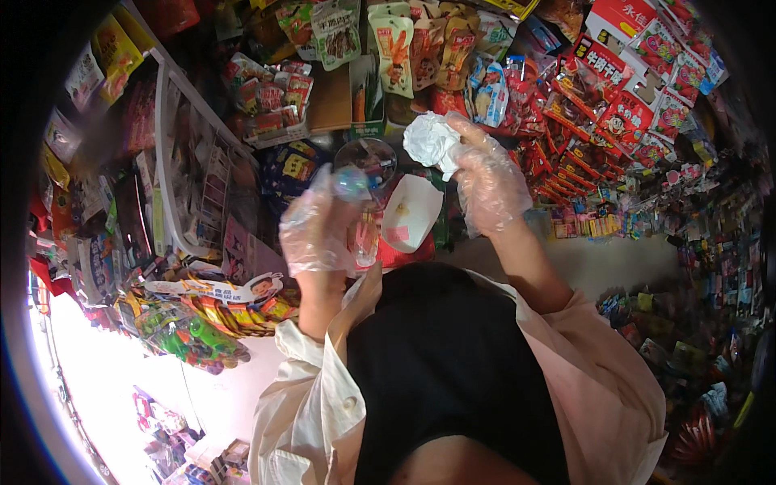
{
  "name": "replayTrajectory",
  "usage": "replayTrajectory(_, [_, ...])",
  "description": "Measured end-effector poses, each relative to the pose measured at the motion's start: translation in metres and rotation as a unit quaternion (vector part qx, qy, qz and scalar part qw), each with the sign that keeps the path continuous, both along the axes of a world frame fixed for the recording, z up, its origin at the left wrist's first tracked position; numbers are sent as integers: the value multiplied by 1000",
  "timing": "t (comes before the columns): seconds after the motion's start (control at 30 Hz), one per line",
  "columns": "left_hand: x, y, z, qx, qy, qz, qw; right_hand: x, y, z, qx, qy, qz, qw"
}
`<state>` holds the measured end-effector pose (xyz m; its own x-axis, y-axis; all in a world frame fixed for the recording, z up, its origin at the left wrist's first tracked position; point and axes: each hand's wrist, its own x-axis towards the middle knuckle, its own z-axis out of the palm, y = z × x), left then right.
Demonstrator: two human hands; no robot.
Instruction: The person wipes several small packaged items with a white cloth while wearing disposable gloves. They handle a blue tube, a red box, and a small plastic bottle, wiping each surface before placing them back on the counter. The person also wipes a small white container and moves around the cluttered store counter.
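Note:
Both of my hands wear thin clear plastic gloves and are raised over a crowded display of packaged goods. My right hand (491, 179) pinches a crumpled white tissue or cloth (429, 138) between thumb and fingers. At the fingertips of my left hand (316, 233) is a small, round, shiny bluish object (351, 183), blurred; its kind is not clear. Between the hands lies a white open paper tray (413, 209) with a pink label and a small stain. Behind the bluish object, a round clear container (382, 151) is partly covered. A small clear plastic item (365, 239) lies left of the tray.
Snack pouches (394, 51) stand along the back. Red snack packets (582, 127) are heaped at the right, near small colourful boxes (582, 224). A white basket (279, 133) holds small packets. A white rack frame (165, 151) rises at the left, above bagged toys (188, 336).

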<state>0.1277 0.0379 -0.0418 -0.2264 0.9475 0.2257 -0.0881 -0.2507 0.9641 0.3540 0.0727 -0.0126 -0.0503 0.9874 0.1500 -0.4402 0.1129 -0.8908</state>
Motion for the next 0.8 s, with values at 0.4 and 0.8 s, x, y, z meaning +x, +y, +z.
replayTrajectory(0.4, [-55,-12,-91,-156,-475,5,866,31,21,-141,-97,-657,62,745])
replayTrajectory(0.8, [-57,-30,-122,-226,-496,52,837,-10,47,-218,16,-636,12,771])
